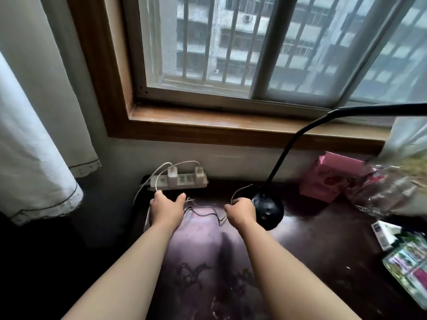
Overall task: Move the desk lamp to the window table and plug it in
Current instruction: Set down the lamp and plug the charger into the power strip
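Note:
The black desk lamp stands on the dark window table (312,239). Its round base (269,210) is right of centre. Its gooseneck (295,142) bends up and off the right edge, so the head is out of view. A white power strip (179,181) lies against the wall with two white adapters plugged in. My left hand (166,209) rests just in front of the strip, fingers curled over a white cable. My right hand (241,212) is closed on a thin cable beside the lamp base. Thin cables (205,212) lie tangled on the table between my hands.
A pink box (330,176) and a clear plastic bottle (388,188) sit at the back right. Printed packets (409,269) lie at the right edge. A white curtain (34,146) hangs left of the table. The wooden window sill (231,125) runs above the strip.

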A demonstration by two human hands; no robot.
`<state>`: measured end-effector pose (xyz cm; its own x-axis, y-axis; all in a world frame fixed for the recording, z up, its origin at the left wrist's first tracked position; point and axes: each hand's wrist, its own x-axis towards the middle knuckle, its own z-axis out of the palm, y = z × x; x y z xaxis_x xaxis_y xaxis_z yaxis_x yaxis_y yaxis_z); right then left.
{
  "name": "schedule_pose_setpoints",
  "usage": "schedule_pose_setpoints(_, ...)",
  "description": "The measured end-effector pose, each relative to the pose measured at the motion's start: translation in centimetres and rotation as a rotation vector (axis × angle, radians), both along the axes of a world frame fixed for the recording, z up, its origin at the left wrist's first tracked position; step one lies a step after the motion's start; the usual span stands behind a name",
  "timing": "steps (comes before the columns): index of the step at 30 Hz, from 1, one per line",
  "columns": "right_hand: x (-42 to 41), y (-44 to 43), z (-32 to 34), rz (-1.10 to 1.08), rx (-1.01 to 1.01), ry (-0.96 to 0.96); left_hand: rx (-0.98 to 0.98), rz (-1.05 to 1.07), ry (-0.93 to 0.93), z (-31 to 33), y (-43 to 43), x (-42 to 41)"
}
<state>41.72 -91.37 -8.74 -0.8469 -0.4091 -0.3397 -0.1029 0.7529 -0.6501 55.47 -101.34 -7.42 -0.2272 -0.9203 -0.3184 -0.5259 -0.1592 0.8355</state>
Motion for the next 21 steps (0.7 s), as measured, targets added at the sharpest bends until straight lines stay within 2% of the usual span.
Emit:
schedule_pose_setpoints(8, -0.2, 7.5, -0.8, -0.070, -0.026, -0.074, 0.001, -0.089, 0.018, -0.4, 6.9, -1.5)
schedule_pose_setpoints(13, -2.0, 12.6, -0.9, -0.070, -0.029, -0.045, 0.000, -0.120, 0.053, -1.4, 12.0, -3.0)
schedule_pose_setpoints(21, -3.2, 22.7, -3.2, -0.026, -0.068, -0.064, 0.023, -0.080, 0.050, -3.2, 22.9, -4.9)
